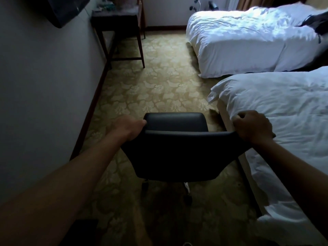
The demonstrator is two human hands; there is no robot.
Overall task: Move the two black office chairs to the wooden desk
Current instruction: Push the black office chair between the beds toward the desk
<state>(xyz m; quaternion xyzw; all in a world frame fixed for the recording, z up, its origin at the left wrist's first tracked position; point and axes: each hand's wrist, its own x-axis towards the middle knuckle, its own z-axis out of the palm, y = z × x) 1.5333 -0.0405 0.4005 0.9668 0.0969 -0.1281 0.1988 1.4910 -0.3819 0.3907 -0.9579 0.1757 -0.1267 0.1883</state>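
Both hands, left hand point(127, 127) and right hand point(253, 127), clamped on chair point(175, 157); risked snagging near bed point(284, 112) rightward.

I see two beds with rumpled white duvets on the right, the near bed point(287, 107) and the far bed point(245, 38), a narrow gap between them. A patterned carpet point(156, 86) covers the floor. A dark TV point(65, 9) hangs on the left wall point(44, 77).

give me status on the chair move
Left hand and right hand both gripping the black chair backrest. Wooden desk ahead by the wall. Carpet lane clear; bed close on right.
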